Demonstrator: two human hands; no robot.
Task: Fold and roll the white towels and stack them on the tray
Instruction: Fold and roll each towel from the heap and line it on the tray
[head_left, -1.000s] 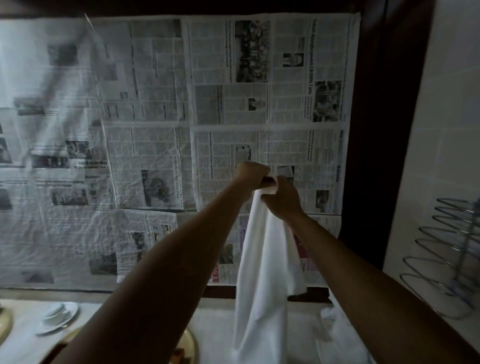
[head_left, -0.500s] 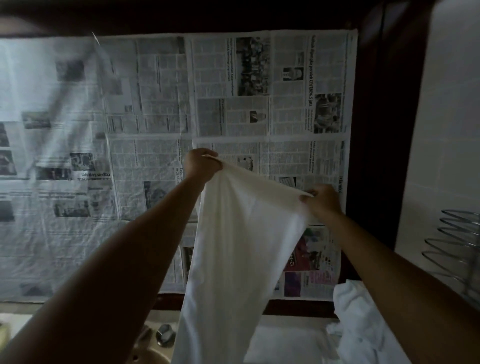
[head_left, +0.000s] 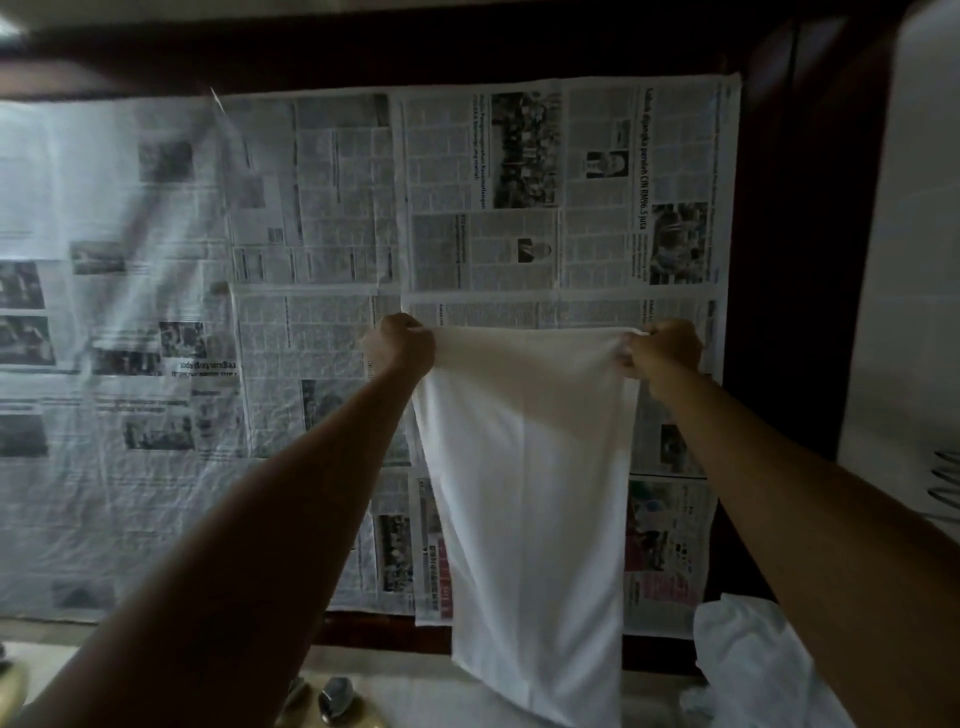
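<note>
The left hand (head_left: 401, 347) and right hand (head_left: 662, 347) each pinch an upper corner of a plain white cloth towel (head_left: 530, 499), fingers curled tight on it. It hangs stretched before the newspaper-covered window (head_left: 311, 249); crumpled white towels (head_left: 748, 665) lie near right.

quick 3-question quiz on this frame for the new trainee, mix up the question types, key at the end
1. True or false: the left hand and the right hand each grip a top corner of the hanging white towel.
2. What covers the window behind the towel? A) a curtain B) newspaper sheets C) blinds
3. Fill in: a pile of other white cloth lies at the lower ____ of the view.

Key: 1 true; 2 B; 3 right
</note>
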